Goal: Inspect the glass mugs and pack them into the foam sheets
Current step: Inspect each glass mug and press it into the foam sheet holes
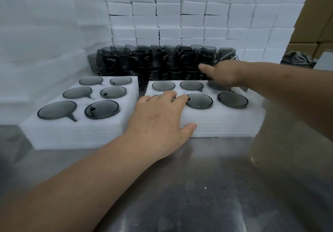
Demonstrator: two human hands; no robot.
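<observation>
Foam sheet (225, 120) at right bears both hands: left hand (158, 116) flat, fingers straight (over a near mug (157, 95)); right hand (223, 74) covers the far-right mug (218, 86), its grip hidden, so I cannot tell.

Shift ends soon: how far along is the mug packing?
Done: the left foam sheet holds six mugs. In hand: the right foam sheet shows five seated; the right hand is on the sixth mug, the left hand rests on the sheet. Left: the mug pile behind.
</observation>
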